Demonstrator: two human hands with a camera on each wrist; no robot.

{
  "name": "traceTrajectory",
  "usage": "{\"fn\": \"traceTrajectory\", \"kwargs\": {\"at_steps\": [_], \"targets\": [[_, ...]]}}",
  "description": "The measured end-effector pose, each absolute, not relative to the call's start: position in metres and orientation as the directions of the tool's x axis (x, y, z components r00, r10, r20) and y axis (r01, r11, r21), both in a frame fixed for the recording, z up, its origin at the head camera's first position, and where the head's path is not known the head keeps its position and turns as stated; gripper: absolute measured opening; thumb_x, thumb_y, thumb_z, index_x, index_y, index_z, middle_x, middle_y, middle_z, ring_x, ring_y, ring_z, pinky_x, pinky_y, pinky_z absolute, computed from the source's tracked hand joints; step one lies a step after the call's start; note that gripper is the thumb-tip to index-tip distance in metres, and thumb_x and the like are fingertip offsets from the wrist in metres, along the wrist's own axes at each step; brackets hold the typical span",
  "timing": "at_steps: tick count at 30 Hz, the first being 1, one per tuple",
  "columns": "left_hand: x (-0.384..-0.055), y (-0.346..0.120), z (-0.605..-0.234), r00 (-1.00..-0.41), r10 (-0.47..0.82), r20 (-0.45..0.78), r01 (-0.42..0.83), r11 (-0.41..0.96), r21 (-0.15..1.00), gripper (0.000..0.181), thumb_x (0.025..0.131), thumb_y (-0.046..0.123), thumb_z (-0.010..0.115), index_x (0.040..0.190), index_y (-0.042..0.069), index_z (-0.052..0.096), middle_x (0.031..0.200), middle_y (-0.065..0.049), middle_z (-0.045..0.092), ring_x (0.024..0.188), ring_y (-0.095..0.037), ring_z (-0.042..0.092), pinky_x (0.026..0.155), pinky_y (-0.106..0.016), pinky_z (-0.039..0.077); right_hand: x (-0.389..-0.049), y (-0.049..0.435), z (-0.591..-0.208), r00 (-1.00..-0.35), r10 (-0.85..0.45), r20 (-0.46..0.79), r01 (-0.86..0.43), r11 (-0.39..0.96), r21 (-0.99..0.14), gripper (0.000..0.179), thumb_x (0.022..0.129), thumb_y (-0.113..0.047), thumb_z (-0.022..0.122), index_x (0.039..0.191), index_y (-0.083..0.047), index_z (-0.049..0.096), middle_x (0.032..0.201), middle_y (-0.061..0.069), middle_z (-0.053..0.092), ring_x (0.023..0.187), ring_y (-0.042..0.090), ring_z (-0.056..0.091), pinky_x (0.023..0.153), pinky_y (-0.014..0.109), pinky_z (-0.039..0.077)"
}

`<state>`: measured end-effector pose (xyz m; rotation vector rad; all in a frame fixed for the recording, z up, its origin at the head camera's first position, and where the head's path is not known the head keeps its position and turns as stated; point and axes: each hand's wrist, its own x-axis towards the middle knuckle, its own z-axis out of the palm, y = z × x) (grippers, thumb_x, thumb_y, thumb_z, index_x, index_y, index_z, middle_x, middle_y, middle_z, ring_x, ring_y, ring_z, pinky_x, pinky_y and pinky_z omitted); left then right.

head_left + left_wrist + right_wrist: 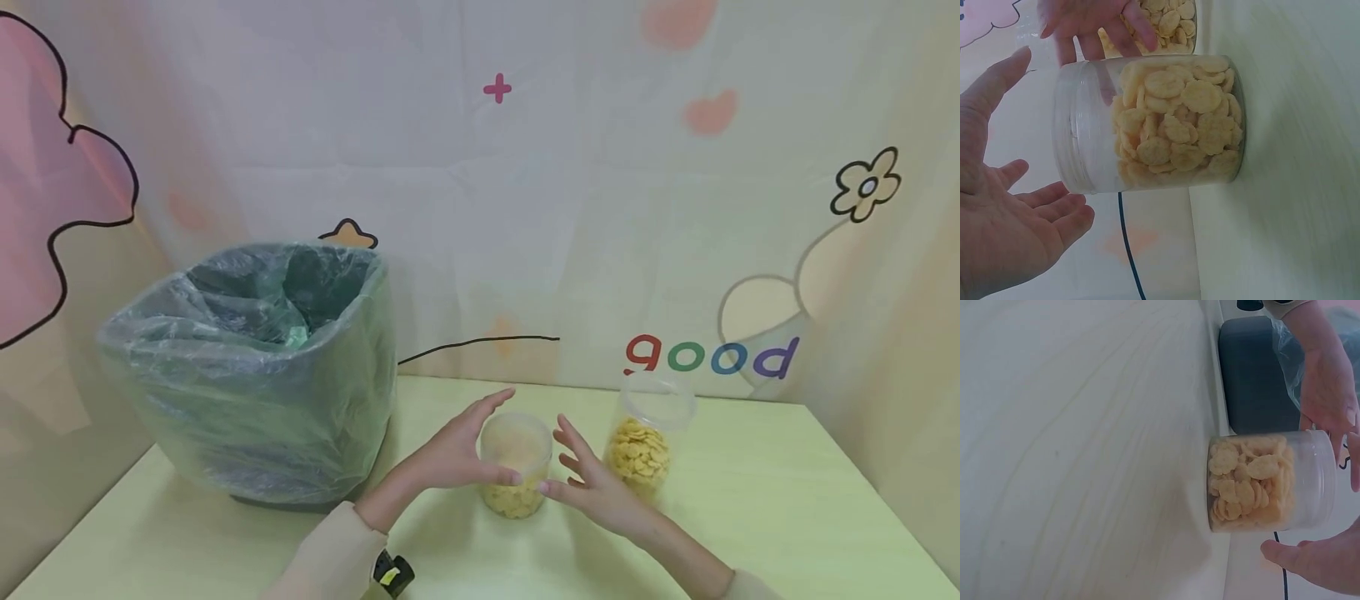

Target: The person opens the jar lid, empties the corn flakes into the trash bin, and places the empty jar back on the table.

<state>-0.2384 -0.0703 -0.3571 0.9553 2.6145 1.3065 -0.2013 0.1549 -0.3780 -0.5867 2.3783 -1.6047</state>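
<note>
A short clear plastic jar [514,500] stands upright on the table, partly filled with pale yellow flakes. Around its left side is my left hand [457,450], fingers spread and thumb across the front near the rim. On the other side, my right hand [600,492] has its fingers apart and its thumb pointing at the jar. The left wrist view shows the jar [1179,122] between both hands, with a gap between it and the left palm. In the right wrist view, the right thumb [1282,553] lies just off the jar's wall.
A taller clear jar [637,454] of yellow flakes stands behind my right hand. At the left is a large bin lined with a translucent plastic bag [262,417]. A printed cloth [525,208] hangs behind the pale green table [810,517].
</note>
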Motion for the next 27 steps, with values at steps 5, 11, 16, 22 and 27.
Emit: {"fn": "traceTrajectory", "kwargs": {"at_steps": [5, 11, 16, 22, 27], "targets": [[-0.243, -0.068, -0.357, -0.801, 0.565, 0.201, 0.5, 0.445, 0.743, 0.096, 0.067, 0.034, 0.08, 0.144, 0.017, 0.024, 0.143, -0.004, 0.033, 0.128, -0.03, 0.033, 0.095, -0.051, 0.035, -0.203, 0.153, -0.379, -0.899, -0.437, 0.021, -0.187, 0.342, -0.921, 0.09, 0.087, -0.024, 0.063, 0.146, -0.008, -0.003, 0.147, 0.025, 0.01, 0.129, 0.051, 0.017, 0.1, 0.058, 0.024], [-0.25, -0.065, -0.358, -0.792, 0.587, 0.167, 0.486, 0.443, 0.753, 0.098, 0.066, 0.029, 0.081, 0.144, 0.014, 0.024, 0.141, -0.012, 0.035, 0.123, -0.031, 0.039, 0.091, -0.048, 0.039, -0.207, 0.151, -0.382, -0.895, -0.445, -0.031, -0.143, 0.352, -0.925, 0.093, 0.085, -0.025, 0.064, 0.146, -0.007, -0.004, 0.147, 0.027, 0.008, 0.129, 0.052, 0.015, 0.098, 0.059, 0.026], [-0.254, -0.063, -0.36, -0.786, 0.598, 0.153, 0.484, 0.442, 0.755, 0.101, 0.062, 0.026, 0.084, 0.143, 0.013, 0.025, 0.138, -0.018, 0.037, 0.116, -0.031, 0.045, 0.09, -0.046, 0.04, -0.211, 0.148, -0.385, -0.89, -0.452, -0.057, -0.121, 0.355, -0.927, 0.096, 0.083, -0.025, 0.067, 0.145, -0.004, -0.003, 0.145, 0.029, 0.01, 0.127, 0.053, 0.017, 0.094, 0.06, 0.031], [-0.257, -0.059, -0.363, -0.78, 0.6, 0.175, 0.508, 0.445, 0.737, 0.1, 0.061, 0.023, 0.085, 0.142, 0.011, 0.027, 0.135, -0.017, 0.041, 0.113, -0.029, 0.047, 0.088, -0.045, 0.042, -0.214, 0.147, -0.39, -0.874, -0.486, -0.023, -0.155, 0.324, -0.933, 0.091, 0.082, -0.021, 0.067, 0.146, -0.006, 0.004, 0.144, 0.027, 0.014, 0.128, 0.052, 0.018, 0.096, 0.059, 0.03], [-0.257, -0.058, -0.361, -0.788, 0.587, 0.184, 0.516, 0.467, 0.718, 0.099, 0.06, 0.023, 0.085, 0.141, 0.013, 0.029, 0.131, -0.015, 0.046, 0.11, -0.027, 0.05, 0.086, -0.042, 0.043, -0.216, 0.146, -0.392, -0.867, -0.499, -0.012, -0.166, 0.311, -0.936, 0.089, 0.082, -0.02, 0.067, 0.146, -0.006, 0.006, 0.145, 0.027, 0.012, 0.126, 0.054, 0.02, 0.093, 0.059, 0.034]]}}
